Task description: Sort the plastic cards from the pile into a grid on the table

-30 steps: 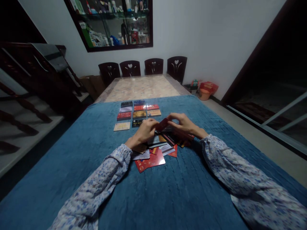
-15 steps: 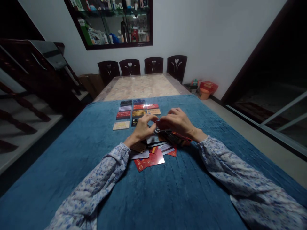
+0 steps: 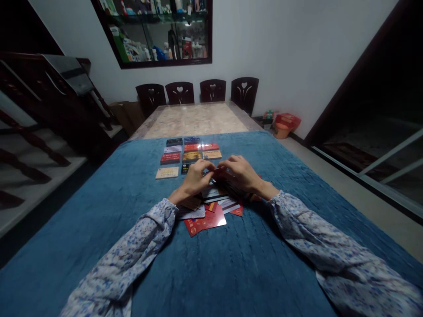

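My left hand (image 3: pixel 195 177) and my right hand (image 3: pixel 243 175) meet above a loose pile of plastic cards. Their thumbs and fingers are closed together on a thin reddish card (image 3: pixel 217 173), mostly hidden by the fingers. Under them in the pile, a red card (image 3: pixel 213 220) lies nearest me, and a pale card with a dark stripe (image 3: pixel 228 205) sits right of it. Beyond my hands stand sorted stacks in rows: a cream card (image 3: pixel 167 172), a red stack (image 3: pixel 170 158), a gold stack (image 3: pixel 191 156) and a tan stack (image 3: pixel 212 154). My left hand partly covers a black card (image 3: pixel 185 168).
A blue cloth (image 3: pixel 211 273) covers the near part of the table, with the bare marble-patterned top (image 3: pixel 198 119) beyond. Several dark chairs (image 3: pixel 180 93) line the far end. Stair railings stand at left; an orange bucket (image 3: pixel 282 130) is on the floor at right.
My right hand has come slightly lower and left, closer to my left hand. The held card, seen edge-on before, is now lower and more hidden. The stacks look unchanged.
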The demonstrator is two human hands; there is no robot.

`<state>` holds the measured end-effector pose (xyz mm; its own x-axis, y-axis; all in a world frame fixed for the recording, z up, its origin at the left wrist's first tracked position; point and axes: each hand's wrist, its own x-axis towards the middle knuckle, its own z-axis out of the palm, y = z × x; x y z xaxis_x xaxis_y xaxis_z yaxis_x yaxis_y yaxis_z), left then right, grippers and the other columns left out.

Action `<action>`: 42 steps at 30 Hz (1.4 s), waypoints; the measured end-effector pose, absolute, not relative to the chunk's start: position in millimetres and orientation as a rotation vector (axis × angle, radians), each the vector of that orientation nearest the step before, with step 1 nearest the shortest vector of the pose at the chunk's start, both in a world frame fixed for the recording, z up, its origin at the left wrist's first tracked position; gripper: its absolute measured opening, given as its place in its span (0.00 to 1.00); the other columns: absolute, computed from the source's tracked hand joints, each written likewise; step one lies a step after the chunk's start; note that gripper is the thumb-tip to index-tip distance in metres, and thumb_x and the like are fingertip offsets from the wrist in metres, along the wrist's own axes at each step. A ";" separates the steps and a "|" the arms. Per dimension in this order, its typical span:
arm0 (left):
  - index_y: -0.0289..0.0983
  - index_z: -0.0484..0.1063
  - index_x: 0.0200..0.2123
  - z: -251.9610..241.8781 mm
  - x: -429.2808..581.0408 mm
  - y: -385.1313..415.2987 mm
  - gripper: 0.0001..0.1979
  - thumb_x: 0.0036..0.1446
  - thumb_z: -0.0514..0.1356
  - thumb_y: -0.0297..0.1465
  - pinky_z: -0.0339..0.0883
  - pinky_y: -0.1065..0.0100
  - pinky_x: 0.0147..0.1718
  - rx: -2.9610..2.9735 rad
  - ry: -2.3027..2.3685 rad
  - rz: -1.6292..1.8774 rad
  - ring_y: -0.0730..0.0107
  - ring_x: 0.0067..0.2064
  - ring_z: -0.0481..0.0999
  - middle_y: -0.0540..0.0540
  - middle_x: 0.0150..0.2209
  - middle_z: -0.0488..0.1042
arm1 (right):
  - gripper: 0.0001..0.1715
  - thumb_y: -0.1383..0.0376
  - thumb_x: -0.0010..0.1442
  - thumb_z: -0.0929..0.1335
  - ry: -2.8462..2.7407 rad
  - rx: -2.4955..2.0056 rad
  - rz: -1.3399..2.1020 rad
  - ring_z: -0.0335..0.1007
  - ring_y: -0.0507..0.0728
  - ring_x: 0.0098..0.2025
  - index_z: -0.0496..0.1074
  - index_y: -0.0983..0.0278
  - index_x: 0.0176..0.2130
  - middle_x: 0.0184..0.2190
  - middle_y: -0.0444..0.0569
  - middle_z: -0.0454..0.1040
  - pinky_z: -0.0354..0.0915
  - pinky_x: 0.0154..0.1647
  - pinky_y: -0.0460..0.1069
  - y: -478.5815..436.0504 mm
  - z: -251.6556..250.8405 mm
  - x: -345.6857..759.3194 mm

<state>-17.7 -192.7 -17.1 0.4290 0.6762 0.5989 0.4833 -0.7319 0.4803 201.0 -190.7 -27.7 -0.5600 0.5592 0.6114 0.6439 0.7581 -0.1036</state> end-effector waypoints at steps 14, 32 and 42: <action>0.37 0.74 0.32 -31.3 -47.9 -192.8 0.05 0.53 0.61 0.23 0.71 0.65 0.41 2.434 1.237 1.039 0.65 0.38 0.77 0.48 0.35 0.78 | 0.10 0.66 0.68 0.66 -2.331 -0.948 -0.075 0.68 0.57 0.39 0.79 0.63 0.44 0.35 0.51 0.79 0.56 0.41 0.50 -182.4 -48.6 197.8; 0.40 0.73 0.49 -51.2 -47.1 -193.3 0.16 0.58 0.59 0.22 0.73 0.62 0.47 2.513 1.186 0.996 0.63 0.43 0.78 0.46 0.41 0.78 | 0.14 0.67 0.67 0.68 -2.400 -1.069 -0.219 0.66 0.60 0.41 0.75 0.62 0.52 0.40 0.53 0.81 0.53 0.40 0.52 -190.9 -46.5 193.8; 0.37 0.70 0.56 -47.4 -42.5 -200.3 0.19 0.62 0.57 0.24 0.72 0.59 0.47 2.596 1.316 0.838 0.59 0.43 0.77 0.42 0.42 0.78 | 0.12 0.65 0.68 0.67 -2.340 -1.349 -0.275 0.69 0.59 0.35 0.74 0.60 0.51 0.36 0.51 0.80 0.50 0.36 0.51 -204.2 -40.7 186.5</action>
